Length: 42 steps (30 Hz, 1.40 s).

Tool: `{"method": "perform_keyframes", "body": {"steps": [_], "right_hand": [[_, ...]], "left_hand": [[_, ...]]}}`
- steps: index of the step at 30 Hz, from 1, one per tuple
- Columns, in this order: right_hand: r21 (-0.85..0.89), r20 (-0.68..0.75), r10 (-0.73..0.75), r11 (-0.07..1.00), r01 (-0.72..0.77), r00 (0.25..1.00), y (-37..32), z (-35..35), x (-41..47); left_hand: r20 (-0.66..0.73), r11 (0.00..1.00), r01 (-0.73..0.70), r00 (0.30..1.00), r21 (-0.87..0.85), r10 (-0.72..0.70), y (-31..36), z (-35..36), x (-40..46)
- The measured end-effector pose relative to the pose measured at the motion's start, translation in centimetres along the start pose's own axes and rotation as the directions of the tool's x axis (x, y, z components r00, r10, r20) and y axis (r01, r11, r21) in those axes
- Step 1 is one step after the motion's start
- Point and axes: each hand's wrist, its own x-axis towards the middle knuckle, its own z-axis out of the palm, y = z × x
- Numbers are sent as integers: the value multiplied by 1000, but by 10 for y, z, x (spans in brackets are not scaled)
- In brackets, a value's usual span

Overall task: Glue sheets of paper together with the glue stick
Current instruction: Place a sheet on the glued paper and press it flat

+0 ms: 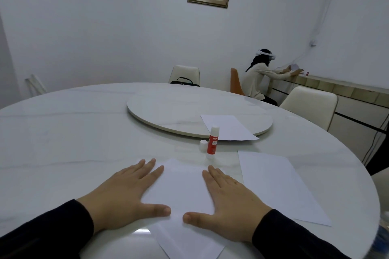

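Far left, only bare white marble-look table is seen, so nothing much going on over there. Next along, the left hand is laid flat and open, palm down, fingers spread, with the fingertips and thumb resting on the left edge of a sheet of paper right at the near edge of the table. A dark sleeve is worn down to the wrist.

The sheet is pinned in the middle between both hands, and a second layer looks to be peeking out under its near corner, though that can't be told for sure.

Just past the sheet, a small white cap is stood on the table, and right beside it the glue stick is stood upright, red label, uncapped, not touched by anything.

The right hand is spread open and pressed flat too, thumb pointed in toward the left thumb, on the right side of the same sheet.

Further right, another sheet is laid flat on the table, apart from the pinned one. Behind it, a third sheet is draped over the rim of the round turntable.
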Motion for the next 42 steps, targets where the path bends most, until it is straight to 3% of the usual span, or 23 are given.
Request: {"method": "perform_keyframes", "body": {"steps": [6,10,16,21,25,28,30,32,34,36,39,42], "right_hand": [[1,124,48,999,-48,991,4,-26,-8],[142,-6,71,988,-69,997,8,-43,6],[268,-42,150,954,-133,988,12,-46,22],[567,-152,218,818,-96,964,10,-51,33],[562,-217,249,822,-88,944,6,-61,35],[435,-351,165,900,4,922,7,-72,29],[414,-470,141,907,77,871,12,-86,22],[583,-557,240,794,169,795,19,-109,11],[747,-606,396,582,321,690,33,-135,2],[786,-617,536,463,410,577,52,-154,1],[878,-445,765,272,393,465,85,-160,26],[934,-155,871,-25,357,467,104,-145,61]], "left_hand": [[-11,999,-31,999,-18,31,0,0,1],[-5,999,-34,999,-6,34,1,-1,0],[-13,1000,-3,1000,-26,3,5,-3,-2],[-57,999,-13,998,-45,11,4,-1,0],[-69,998,-49,997,-42,46,-1,0,0],[-163,949,-29,986,-313,-24,-14,6,6],[-299,747,-56,934,-662,-194,-15,12,20],[-284,599,-187,956,-778,-70,-15,24,9],[-352,766,-222,936,-604,-7,-17,24,8],[-294,835,-186,955,-519,30,-20,15,5],[-135,943,-77,990,-324,34,-12,5,2],[-147,942,-29,989,-333,-21,-3,0,5]]}}
